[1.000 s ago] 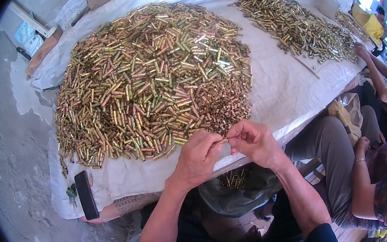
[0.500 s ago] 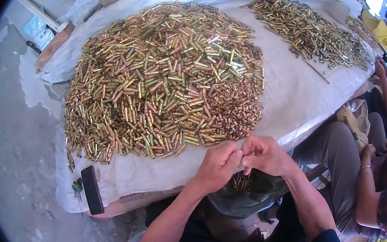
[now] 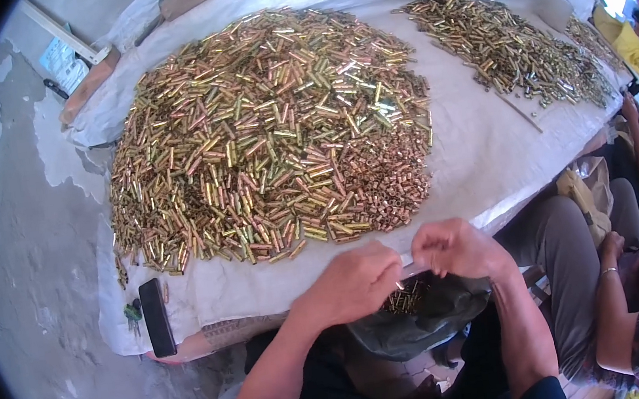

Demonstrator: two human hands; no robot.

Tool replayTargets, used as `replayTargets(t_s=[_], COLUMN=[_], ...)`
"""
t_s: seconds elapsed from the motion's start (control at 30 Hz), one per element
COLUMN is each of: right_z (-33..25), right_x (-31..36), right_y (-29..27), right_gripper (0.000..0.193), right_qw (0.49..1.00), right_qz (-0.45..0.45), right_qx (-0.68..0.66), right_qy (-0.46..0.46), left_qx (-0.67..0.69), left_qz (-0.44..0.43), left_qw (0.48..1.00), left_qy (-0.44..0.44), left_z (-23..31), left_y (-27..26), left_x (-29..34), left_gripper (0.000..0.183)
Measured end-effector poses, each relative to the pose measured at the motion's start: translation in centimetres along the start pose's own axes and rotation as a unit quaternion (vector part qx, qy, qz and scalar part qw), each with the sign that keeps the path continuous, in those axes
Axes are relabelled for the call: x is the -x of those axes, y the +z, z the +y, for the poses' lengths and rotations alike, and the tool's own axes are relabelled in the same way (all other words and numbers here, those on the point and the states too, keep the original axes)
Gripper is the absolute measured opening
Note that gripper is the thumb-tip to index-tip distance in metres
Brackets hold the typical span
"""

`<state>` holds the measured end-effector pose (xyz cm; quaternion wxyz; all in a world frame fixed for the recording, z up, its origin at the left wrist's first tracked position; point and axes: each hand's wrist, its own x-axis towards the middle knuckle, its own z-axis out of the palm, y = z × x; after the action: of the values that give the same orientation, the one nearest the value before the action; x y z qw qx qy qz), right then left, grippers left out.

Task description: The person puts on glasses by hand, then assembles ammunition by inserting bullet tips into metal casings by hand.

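Observation:
Over the table's near edge, my left hand (image 3: 363, 280) is closed with its fingers curled, and a small shiny metal piece shows at its fingertips. A short gap to the right, my right hand (image 3: 457, 249) is also curled closed, slightly blurred; what its fingers hold, if anything, is hidden. Below both hands hangs a dark bag (image 3: 400, 333) with several small brass-coloured metal pieces (image 3: 410, 298) inside. Beyond my hands spreads a large heap of brass-coloured metal tubes (image 3: 270, 118). Shorter copper-toned rings (image 3: 389, 183) lie at that heap's near right corner.
A white cloth (image 3: 482, 156) covers the table. A black phone (image 3: 157, 318) and keys (image 3: 133, 312) lie at the near left. Far right are a second heap of metal tubes (image 3: 508, 49) and a thin rod (image 3: 518, 111). A seated person's arm (image 3: 611, 315) is close on my right.
My hands, touching before, have moved apart: the left slightly left and down, the right to the right. A shiny metal piece now shows at my left fingertips. The view has shifted slightly.

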<state>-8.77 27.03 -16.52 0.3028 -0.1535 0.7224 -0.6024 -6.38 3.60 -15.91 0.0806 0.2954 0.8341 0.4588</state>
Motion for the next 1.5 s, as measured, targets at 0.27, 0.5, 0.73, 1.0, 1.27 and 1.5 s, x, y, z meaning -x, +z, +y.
replayTargets(t_s=[0.27,0.5,0.73,1.0,1.27,1.5], right_z=[0.6,0.3,-0.2,-0.2,-1.3,-0.4], right_x=[-2.8,-3.1,-3.3,-2.9,-2.4,-3.0], right_y=[1.1,0.5,0.6,-0.1,-0.1,0.7], right_gripper=[0.015,0.015,0.016,0.015,0.010,0.012], right_qw=[0.880,0.890,0.891,0.891,0.932,0.940], right_qz=[0.227,0.184,0.180,0.174,0.213,0.231], right_qx=[0.389,0.401,0.408,0.416,0.281,0.189], right_qy=[-0.150,-0.113,-0.084,-0.058,-0.087,-0.166], left_qx=[-0.294,-0.300,-0.301,-0.313,-0.258,-0.181], left_qz=[0.129,0.087,0.073,0.058,0.132,0.169], left_qw=[0.946,0.948,0.949,0.948,0.957,0.965], left_qy=[-0.048,-0.057,-0.054,-0.022,0.023,0.090], left_z=[-3.4,-3.6,-3.2,-3.0,-2.5,-2.4], left_y=[-3.2,-3.6,-3.5,-3.5,-2.5,-1.6], left_x=[-2.0,-2.1,-2.1,-2.7,-2.2,-1.7], left_gripper=[0.023,0.018,0.014,0.006,0.009,0.012])
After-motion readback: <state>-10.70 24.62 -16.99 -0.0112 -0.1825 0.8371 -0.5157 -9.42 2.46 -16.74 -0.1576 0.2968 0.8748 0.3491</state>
